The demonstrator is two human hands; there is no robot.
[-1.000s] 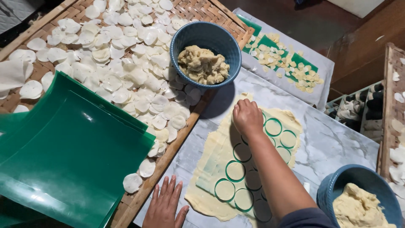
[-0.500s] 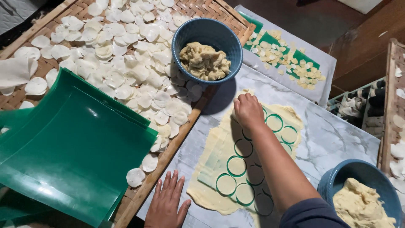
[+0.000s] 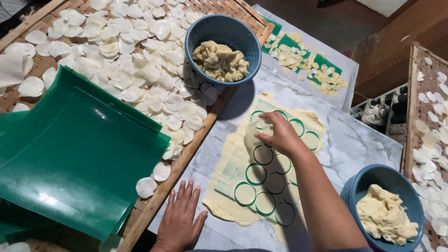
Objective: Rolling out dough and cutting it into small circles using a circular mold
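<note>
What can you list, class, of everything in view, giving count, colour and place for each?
Bowls: two, blue, holding dough; one top centre, one bottom right.
Dough sheet: one, pale yellow, cut with circles, on a green sheet, centre.
Discs: many, white, on the left tray.
Tray: woven, brown, left.
Green sheets: a stack, lower left.
Scraps: yellow, on green, top right.
Right tray: brown, with white discs.
Table: marbled grey.
Left hand: flat on the table, empty.
Right hand: lifting a cut disc.
</note>
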